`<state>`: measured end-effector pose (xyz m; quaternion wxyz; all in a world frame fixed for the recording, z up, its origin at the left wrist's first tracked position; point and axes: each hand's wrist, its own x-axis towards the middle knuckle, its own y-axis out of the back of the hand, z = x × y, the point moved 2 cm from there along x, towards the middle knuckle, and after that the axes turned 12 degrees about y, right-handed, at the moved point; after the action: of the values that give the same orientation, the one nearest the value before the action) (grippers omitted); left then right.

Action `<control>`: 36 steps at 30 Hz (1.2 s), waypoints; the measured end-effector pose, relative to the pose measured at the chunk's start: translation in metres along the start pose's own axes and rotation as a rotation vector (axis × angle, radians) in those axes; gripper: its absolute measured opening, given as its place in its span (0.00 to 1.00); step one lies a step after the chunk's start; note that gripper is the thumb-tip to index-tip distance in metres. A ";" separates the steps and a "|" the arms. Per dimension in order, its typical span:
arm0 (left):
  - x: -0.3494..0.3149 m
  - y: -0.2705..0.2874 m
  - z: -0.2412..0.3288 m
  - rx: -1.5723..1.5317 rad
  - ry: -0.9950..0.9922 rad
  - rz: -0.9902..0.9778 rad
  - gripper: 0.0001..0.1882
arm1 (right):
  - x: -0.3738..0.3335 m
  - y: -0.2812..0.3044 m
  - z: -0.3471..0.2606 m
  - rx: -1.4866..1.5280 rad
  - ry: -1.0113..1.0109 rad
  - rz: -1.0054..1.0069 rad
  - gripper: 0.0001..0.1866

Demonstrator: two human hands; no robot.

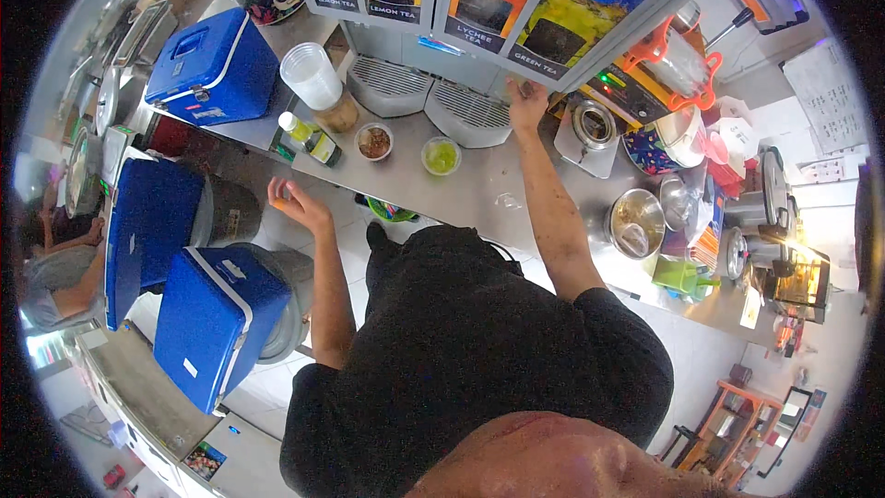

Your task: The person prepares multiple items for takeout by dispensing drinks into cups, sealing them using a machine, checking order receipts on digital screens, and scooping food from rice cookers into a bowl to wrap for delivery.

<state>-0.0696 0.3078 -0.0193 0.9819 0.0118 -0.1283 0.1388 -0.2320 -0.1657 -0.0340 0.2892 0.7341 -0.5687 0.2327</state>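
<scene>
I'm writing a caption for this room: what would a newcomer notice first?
Probably the big, brightly coloured dispenser across the top, with the right hand near its lower edge. Blue coolers crowd the left side. Then comes a small cup of something green on the steel counter, in front of the dispenser.

drip trays (pixel 467 113): silver-grey | drink (pixel 442 159): lime green | cooler boxes (pixel 205 332): blue, white-trimmed | shirt (pixel 479 350): black
</scene>
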 end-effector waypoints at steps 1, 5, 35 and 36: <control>-0.008 0.004 -0.003 0.003 0.016 -0.003 0.19 | 0.000 -0.002 -0.001 -0.008 -0.001 -0.005 0.26; -0.025 0.020 -0.015 0.026 0.067 -0.035 0.20 | -0.002 -0.007 -0.006 0.034 -0.055 -0.058 0.26; -0.048 0.009 -0.032 0.034 0.078 -0.102 0.14 | 0.002 0.009 -0.020 -0.080 -0.101 -0.069 0.22; -0.052 0.001 -0.029 0.043 0.108 -0.214 0.13 | 0.003 0.021 -0.008 -0.060 -0.085 -0.046 0.22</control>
<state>-0.1110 0.2962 -0.0610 0.9961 0.0392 -0.0702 0.0366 -0.2514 -0.1661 -0.0231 0.2917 0.7471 -0.5702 0.1774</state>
